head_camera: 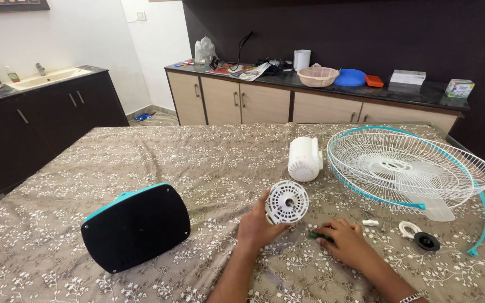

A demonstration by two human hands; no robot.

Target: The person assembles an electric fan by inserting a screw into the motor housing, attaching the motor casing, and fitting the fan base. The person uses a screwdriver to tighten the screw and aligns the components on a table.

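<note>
From up here I see a fan in pieces across the table (141, 163), so the work looks partway along. My left hand (256, 227) props the round white vented disc (287, 202) on edge, thumb and fingers pinching its lower left rim; it stands tilted on the cloth at the table's near middle. My right hand (346, 241) lies just beside it, fingers curled down over a small green thing (314, 236), possibly a screwdriver handle, though too little of it shows to be sure.

Already apart, as far as I can judge: the white motor cover (305, 159) lying beyond the disc, the wire guard (402, 168) with its teal rim lying flat to the right, a translucent blade (439, 209) peeking from under it, and the black base (136, 227) tipped up on the left. A loose teal band (483, 224) curves by the guard. Near my right hand sit a white ring (407, 229), a black cap (426, 241) and a small white bit (370, 223). Nothing is joined to the disc yet.
</note>
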